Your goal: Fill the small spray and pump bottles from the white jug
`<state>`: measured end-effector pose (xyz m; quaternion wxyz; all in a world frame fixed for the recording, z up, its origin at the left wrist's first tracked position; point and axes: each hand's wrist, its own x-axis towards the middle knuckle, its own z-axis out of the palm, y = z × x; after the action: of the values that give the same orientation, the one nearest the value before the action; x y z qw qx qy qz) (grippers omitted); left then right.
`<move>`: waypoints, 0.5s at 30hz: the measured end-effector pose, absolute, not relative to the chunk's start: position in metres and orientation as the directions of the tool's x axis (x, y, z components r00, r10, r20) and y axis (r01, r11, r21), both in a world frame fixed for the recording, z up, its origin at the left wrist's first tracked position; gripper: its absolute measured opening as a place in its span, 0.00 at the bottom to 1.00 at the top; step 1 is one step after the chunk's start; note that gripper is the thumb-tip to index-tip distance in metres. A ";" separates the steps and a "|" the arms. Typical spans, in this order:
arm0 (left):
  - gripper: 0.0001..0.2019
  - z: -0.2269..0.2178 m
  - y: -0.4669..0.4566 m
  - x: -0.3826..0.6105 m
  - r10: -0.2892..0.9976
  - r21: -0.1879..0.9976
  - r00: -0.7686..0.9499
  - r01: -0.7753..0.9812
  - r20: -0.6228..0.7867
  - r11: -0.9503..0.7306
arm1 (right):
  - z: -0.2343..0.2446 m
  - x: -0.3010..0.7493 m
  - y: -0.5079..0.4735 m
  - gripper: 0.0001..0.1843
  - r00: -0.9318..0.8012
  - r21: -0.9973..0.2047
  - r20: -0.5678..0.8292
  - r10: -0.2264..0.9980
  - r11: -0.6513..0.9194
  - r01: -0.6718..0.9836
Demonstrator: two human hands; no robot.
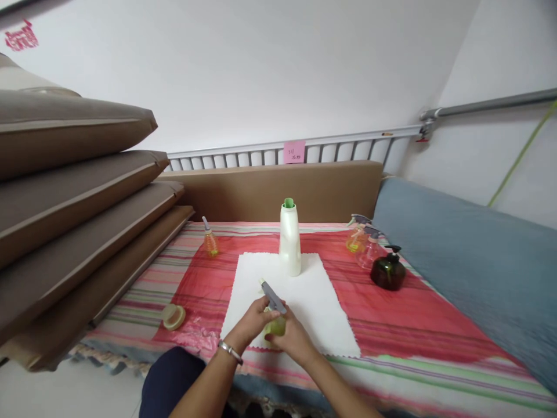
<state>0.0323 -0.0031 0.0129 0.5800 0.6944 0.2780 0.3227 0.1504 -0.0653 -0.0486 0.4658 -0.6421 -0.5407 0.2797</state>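
A spray bottle (pixel 277 328) with a yellow-green body and a grey trigger head (pixel 274 297) is held over the white cloth. My left hand (pixel 256 319), with a silver bracelet at its wrist, grips it near the neck and spray head. Around the bottle's body, my right hand (pixel 292 335) is closed from the other side; part of its fingers is hidden. Just beyond my hands, a tall white bottle (pixel 289 241) with a green opening stands upright on the white cloth (pixel 319 307).
On the right stand two clear spray bottles (pixel 355 239) and a dark green pump bottle (pixel 389 271). To the left are another spray bottle (pixel 211 241) and a round lidded container (pixel 173 317). Stacked brown cushions (pixel 87 174) rise at the left; a blue cushion (pixel 461 249) lies right.
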 end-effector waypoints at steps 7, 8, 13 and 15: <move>0.15 -0.009 -0.025 0.049 0.909 0.973 0.374 0.062 0.183 -0.221 | -0.044 0.145 -0.072 0.33 0.287 -0.870 0.192 0.938 0.027 0.493; 0.15 -0.010 -0.027 0.048 0.912 0.973 0.363 0.056 0.189 -0.223 | -0.043 0.144 -0.072 0.32 0.280 -0.866 0.199 0.939 0.035 0.499; 0.15 -0.005 -0.021 0.038 0.859 0.972 0.472 0.022 0.197 -0.235 | -0.048 0.143 -0.070 0.39 0.298 -0.861 0.167 0.940 -0.008 0.508; 0.14 -0.007 -0.020 0.040 0.885 0.970 0.423 0.049 0.197 -0.239 | -0.050 0.144 -0.069 0.39 0.300 -0.864 0.162 0.940 -0.012 0.504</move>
<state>0.0402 -0.0198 -0.0066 0.5096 0.6720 0.3475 0.4098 0.1438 -0.0690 -0.0501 0.4503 -0.6688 -0.5397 0.2422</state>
